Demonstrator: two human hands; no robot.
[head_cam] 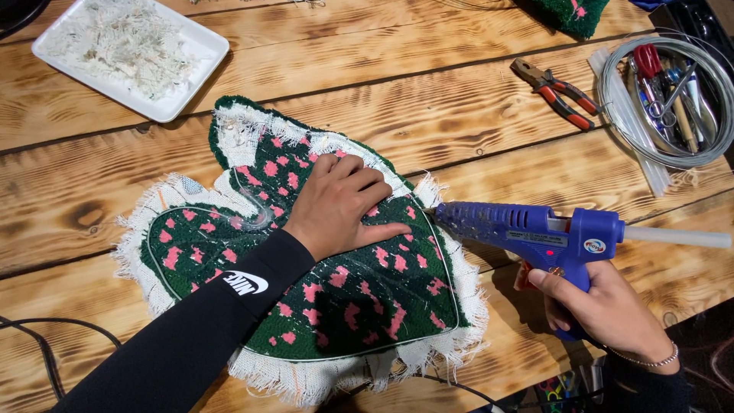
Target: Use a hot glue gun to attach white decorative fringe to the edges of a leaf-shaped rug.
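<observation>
A leaf-shaped tufted rug piece (pixel 359 298), dark green with pink spots and a frayed white cloth border, lies back side up on the wooden table (pixel 428 99). My left hand (pixel 336 203), in a black sleeve, presses flat on the piece near its upper right edge, fingers curled over the border. My right hand (pixel 604 310) grips a blue hot glue gun (pixel 535 233) with a white glue stick poking out the back. The gun's nozzle touches the rug's right edge just beside my left fingertips.
A white tray (pixel 200 73) of pale yarn scraps sits at the back left. Red-handled pliers (pixel 556 92) lie at the back right, beside a wire coil (pixel 621 122) ringing scissors and tools. Another green tufted piece (pixel 569 15) peeks in at the top. Black cables (pixel 46 344) run along the near edge.
</observation>
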